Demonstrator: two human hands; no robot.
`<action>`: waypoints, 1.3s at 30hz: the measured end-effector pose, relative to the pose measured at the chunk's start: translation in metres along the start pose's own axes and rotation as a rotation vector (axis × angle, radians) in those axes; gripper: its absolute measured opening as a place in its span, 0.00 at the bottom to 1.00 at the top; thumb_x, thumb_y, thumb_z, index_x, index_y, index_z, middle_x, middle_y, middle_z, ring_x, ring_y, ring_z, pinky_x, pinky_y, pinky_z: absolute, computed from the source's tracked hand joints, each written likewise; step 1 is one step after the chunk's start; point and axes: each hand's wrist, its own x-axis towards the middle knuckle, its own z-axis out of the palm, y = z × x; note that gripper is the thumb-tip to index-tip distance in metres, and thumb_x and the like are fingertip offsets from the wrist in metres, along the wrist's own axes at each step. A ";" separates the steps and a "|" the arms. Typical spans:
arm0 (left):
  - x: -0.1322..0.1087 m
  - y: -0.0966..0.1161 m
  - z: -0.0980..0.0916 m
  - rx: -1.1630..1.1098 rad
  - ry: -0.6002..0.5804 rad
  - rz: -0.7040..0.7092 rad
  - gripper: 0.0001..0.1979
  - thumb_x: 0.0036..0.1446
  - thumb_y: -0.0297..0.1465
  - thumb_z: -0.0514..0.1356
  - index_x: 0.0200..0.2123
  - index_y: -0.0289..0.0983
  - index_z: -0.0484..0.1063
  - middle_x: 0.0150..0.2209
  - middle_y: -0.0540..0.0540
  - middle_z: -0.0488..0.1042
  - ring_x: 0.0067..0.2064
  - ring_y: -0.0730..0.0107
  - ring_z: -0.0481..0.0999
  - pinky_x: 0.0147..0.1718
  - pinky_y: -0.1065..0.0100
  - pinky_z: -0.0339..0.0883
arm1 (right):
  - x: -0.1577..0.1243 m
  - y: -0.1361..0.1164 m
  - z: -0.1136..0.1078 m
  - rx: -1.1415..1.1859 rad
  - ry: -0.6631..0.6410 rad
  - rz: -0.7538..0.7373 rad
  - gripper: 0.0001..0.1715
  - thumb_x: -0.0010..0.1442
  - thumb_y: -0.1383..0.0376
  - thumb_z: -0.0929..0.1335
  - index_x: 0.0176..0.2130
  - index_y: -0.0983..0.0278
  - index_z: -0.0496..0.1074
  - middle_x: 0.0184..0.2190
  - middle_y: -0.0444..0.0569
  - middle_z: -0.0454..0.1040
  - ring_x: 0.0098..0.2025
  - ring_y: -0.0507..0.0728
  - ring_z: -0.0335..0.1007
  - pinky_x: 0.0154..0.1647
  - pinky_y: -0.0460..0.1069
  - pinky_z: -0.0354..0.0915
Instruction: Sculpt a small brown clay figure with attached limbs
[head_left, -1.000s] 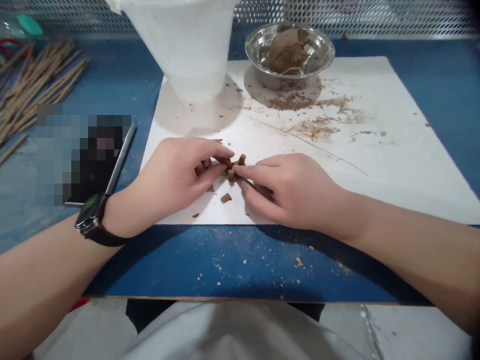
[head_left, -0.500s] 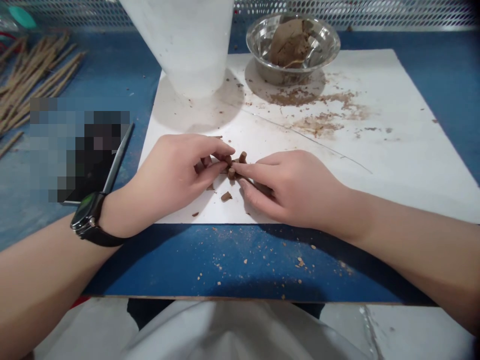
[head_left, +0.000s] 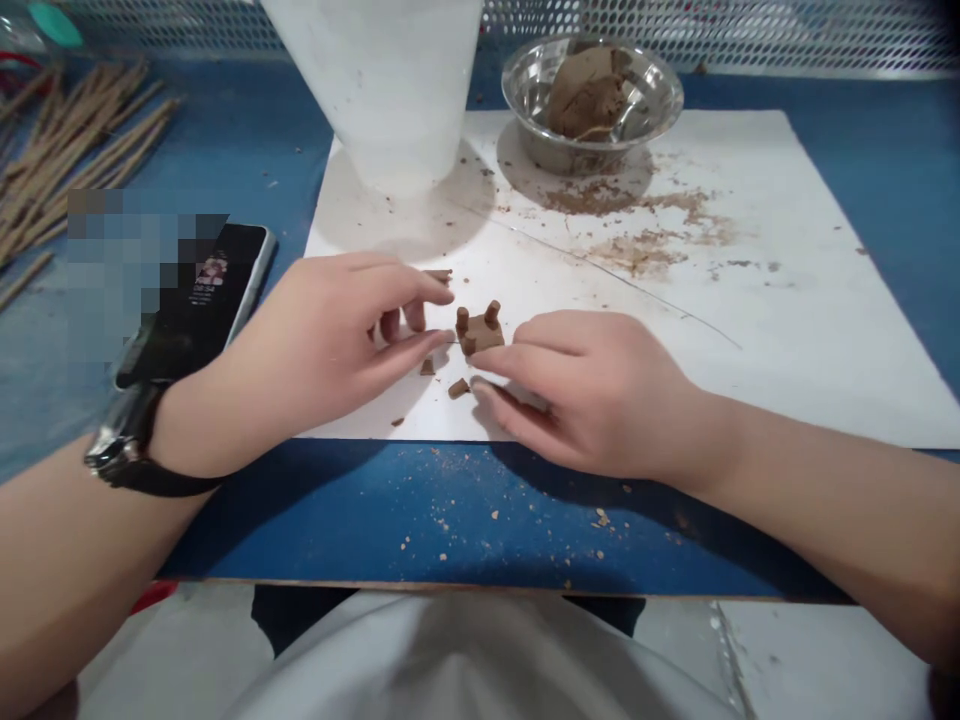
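Observation:
A small brown clay slab [head_left: 486, 335] with three short pegs standing up on it lies between my hands on the white board. Left of it is my left hand [head_left: 337, 325], its thumb and index finger apart and nothing between them; a dark watch [head_left: 127, 435] is on that wrist. My right hand [head_left: 592, 385] is at the slab's near side, index fingertip by the front peg and thumb a little apart below. Close to that thumb lies a loose clay peg [head_left: 458, 388]; whether they touch is unclear. Another clay scrap [head_left: 427, 367] lies under my left fingers.
A white tapered container [head_left: 397, 100] stands behind my left hand. Further right, a metal bowl [head_left: 585, 155] holds a clay lump [head_left: 589, 90]. A thin wire [head_left: 637, 280] lies across the white board [head_left: 825, 330]. At left are a phone [head_left: 195, 310] and several brown sticks [head_left: 67, 150].
My left fingers have come off the clay and drawn back left. My right hand has shifted slightly toward me, to the loose peg, uncovering the slab and its pegs.

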 end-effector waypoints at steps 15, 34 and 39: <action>-0.004 -0.001 -0.009 -0.148 -0.177 0.108 0.10 0.71 0.33 0.64 0.43 0.44 0.89 0.45 0.45 0.86 0.45 0.59 0.85 0.50 0.62 0.76 | -0.001 0.000 0.014 0.029 0.000 0.011 0.16 0.82 0.65 0.65 0.48 0.65 0.82 0.45 0.57 0.84 0.45 0.61 0.78 0.44 0.55 0.73; -0.007 0.017 0.000 -0.704 -0.188 -0.220 0.04 0.63 0.35 0.74 0.37 0.43 0.91 0.35 0.47 0.91 0.34 0.63 0.87 0.35 0.67 0.82 | 0.005 0.001 0.017 0.065 0.372 -0.158 0.12 0.79 0.59 0.73 0.41 0.60 0.80 0.38 0.49 0.82 0.39 0.56 0.73 0.43 0.52 0.74; -0.007 0.018 -0.004 -0.725 -0.234 -0.072 0.05 0.64 0.30 0.71 0.38 0.42 0.90 0.38 0.47 0.91 0.38 0.64 0.89 0.41 0.69 0.83 | 0.004 -0.004 0.019 0.042 0.351 -0.137 0.11 0.78 0.64 0.72 0.39 0.61 0.79 0.38 0.50 0.83 0.39 0.57 0.73 0.43 0.52 0.74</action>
